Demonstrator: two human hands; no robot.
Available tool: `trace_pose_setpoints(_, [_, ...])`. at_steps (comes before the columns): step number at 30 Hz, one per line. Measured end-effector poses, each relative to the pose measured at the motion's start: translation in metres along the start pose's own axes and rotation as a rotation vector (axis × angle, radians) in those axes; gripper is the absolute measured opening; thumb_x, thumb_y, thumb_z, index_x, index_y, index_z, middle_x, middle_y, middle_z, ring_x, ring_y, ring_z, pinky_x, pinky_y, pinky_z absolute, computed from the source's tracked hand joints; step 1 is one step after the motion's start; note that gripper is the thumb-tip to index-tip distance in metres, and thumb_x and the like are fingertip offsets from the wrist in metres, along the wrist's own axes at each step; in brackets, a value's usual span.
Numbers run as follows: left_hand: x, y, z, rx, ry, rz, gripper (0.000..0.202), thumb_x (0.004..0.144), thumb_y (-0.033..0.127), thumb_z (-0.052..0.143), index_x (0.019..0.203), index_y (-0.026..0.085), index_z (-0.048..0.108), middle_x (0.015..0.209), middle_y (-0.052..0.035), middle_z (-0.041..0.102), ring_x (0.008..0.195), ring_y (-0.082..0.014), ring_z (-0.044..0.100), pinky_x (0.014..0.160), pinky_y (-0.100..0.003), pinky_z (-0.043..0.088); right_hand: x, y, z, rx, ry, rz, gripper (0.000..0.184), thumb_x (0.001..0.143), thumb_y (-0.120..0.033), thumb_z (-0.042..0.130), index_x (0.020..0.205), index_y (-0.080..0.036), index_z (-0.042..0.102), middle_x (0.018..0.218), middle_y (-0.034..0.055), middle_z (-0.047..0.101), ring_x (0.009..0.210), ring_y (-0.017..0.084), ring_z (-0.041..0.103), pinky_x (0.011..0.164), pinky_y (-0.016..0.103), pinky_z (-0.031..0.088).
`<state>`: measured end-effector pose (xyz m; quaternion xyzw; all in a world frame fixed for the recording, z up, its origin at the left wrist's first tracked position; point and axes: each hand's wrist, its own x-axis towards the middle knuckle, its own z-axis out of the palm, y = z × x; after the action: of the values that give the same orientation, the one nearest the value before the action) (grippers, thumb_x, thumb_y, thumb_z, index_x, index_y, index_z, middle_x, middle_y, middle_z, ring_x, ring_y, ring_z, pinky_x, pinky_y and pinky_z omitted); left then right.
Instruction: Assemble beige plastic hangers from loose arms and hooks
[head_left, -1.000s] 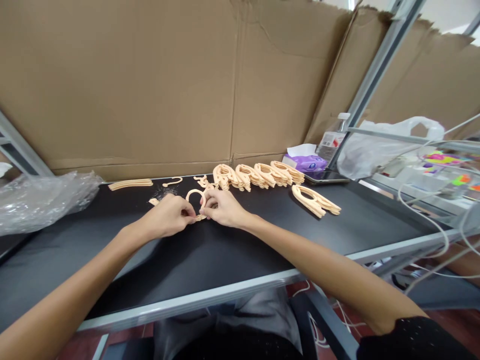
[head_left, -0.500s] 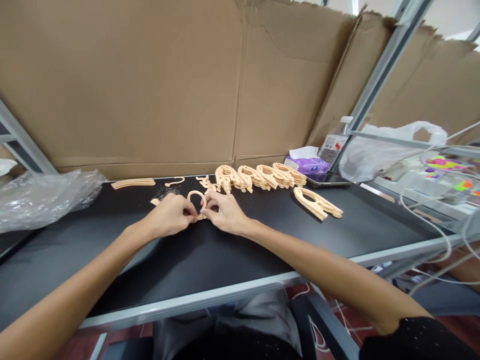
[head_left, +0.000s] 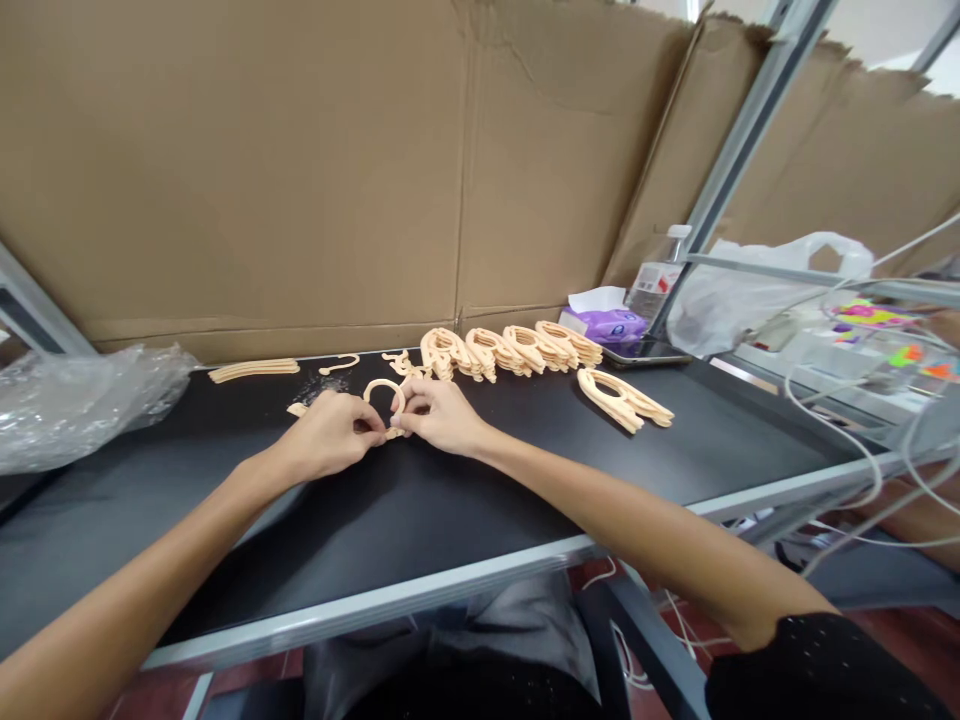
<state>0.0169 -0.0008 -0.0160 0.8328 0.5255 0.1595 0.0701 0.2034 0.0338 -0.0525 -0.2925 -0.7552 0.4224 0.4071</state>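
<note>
My left hand (head_left: 326,440) and my right hand (head_left: 441,417) meet over the black tabletop (head_left: 465,500). Both pinch one small peach plastic piece (head_left: 385,392) whose curved hook arches up between the fingertips. Its lower part is hidden by my fingers. Just behind my right hand lies a row of finished peach pieces (head_left: 510,350), stacked in overlapping groups. A separate small stack (head_left: 622,398) lies to the right of it. A loose hook (head_left: 339,364) and a bundle of straight peach strips (head_left: 253,370) rest at the back left.
A cardboard wall (head_left: 337,170) closes off the back. Crumpled clear plastic (head_left: 75,400) lies at the left. At the back right are a purple tissue pack (head_left: 611,322), a water bottle (head_left: 656,275), a phone (head_left: 645,352), a white bag (head_left: 757,290) and hanging cables (head_left: 862,440).
Both hands stay pinched on the same piece, with only slight finger shifts. The view has drifted a little.
</note>
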Motion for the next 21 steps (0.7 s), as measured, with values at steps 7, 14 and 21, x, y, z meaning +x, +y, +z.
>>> trace_pose_setpoints(7, [0.001, -0.004, 0.000, -0.027, -0.010, 0.014, 0.022, 0.076, 0.029, 0.059, 0.078, 0.019, 0.078, 0.075, -0.0023, 0.076, 0.067, -0.0168, 0.066, 0.063, -0.024, 0.043, 0.010, 0.006, -0.011, 0.153, -0.100, 0.037, 0.014, 0.067, -0.020, 0.075, 0.073, -0.015, 0.063, 0.063, -0.0022, 0.062, 0.060, 0.011, 0.058, 0.065, 0.025, 0.046])
trace_pose_setpoints(14, [0.002, -0.007, 0.005, -0.082, 0.047, 0.133, 0.023, 0.079, 0.035, 0.059, 0.074, 0.020, 0.076, 0.079, -0.0022, 0.076, 0.070, -0.0167, 0.066, 0.068, -0.026, 0.046, 0.013, 0.006, -0.012, 0.155, -0.076, 0.086, 0.009, 0.067, -0.014, 0.072, 0.070, -0.014, 0.063, 0.062, -0.0027, 0.061, 0.061, 0.010, 0.056, 0.064, 0.024, 0.043])
trace_pose_setpoints(21, [0.002, -0.059, -0.031, -0.167, 0.455, -0.295, 0.042, 0.084, 0.047, 0.056, 0.102, 0.013, 0.073, 0.100, -0.0088, 0.076, 0.091, -0.0244, 0.068, 0.085, -0.032, 0.050, 0.013, 0.009, -0.006, 0.135, -0.009, 0.120, 0.007, 0.069, -0.012, 0.068, 0.072, -0.015, 0.063, 0.067, -0.0004, 0.066, 0.064, 0.011, 0.058, 0.070, 0.026, 0.046])
